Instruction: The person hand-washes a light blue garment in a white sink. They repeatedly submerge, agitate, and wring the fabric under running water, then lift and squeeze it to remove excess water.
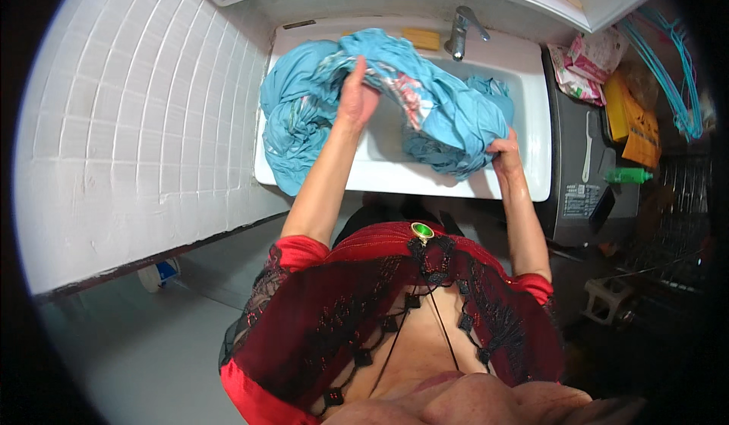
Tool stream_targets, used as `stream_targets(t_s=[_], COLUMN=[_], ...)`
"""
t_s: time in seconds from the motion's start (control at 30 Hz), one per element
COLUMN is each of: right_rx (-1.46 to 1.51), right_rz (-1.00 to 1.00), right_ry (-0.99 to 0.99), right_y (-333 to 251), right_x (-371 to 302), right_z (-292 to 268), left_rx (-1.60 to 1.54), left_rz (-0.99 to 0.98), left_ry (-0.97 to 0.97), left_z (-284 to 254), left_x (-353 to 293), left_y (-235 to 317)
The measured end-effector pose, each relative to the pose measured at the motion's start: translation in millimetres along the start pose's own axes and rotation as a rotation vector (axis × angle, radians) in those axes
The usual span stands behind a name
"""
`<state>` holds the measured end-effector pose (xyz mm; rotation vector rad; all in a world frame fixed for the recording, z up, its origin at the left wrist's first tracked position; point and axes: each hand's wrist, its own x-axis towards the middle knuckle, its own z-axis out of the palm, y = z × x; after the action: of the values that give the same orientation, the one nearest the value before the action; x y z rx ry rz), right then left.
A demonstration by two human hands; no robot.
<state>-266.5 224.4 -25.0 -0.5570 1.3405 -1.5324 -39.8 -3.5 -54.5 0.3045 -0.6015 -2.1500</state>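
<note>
Blue cloth is bunched up in both my hands, and it looks wet and heavy. My left hand is closed on the cloth near the middle, with my fingers dug into the folds. My right hand grips the lower end of the cloth, just above the front edge of the sink. I hold the cloth up over the white sink. One big part hangs over the left side of the sink and down its front. A bit more blue cloth lies inside the sink by the back. A silver tap stands behind the sink. White tiles cover the wall on my left. A grey machine stands just beside the sink on my right, with a green bottle lying on top.
</note>
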Motion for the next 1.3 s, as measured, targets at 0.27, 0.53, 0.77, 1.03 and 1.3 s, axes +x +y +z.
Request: stream_targets(t_s=[0.27, 0.53, 0.77, 1.03, 1.3], right_rx=[0.207, -0.34, -0.813, -0.585, -0.516], right_rz=[-0.007, -0.033, -0.163, -0.513, -0.529], right_ry=[0.105, -0.133, -0.3, -0.623, -0.86], right_y=[23.9, 34.9, 57.6, 61.4, 86.1], right_x=[-32.8, -46.6, -42.6, -19.8, 15.5], right_z=[46.8, 93.1, 130.3, 157.5, 87.6], left_rx=[-0.106, 0.156, -0.196, 0.601, 1.207], left_rz=[-0.63, -0.772, -0.792, -0.938, -0.561], left_ry=[0.159, 0.058, -0.028, -0.019, 0.115], left_z=[-27.6, -35.9, -10.6, 22.6, 74.4], left_x=[-45.1, -23.5, -18.2, -29.4, -51.2], left_y=[-109.3, -87.7, -43.4, 50.1, 70.9])
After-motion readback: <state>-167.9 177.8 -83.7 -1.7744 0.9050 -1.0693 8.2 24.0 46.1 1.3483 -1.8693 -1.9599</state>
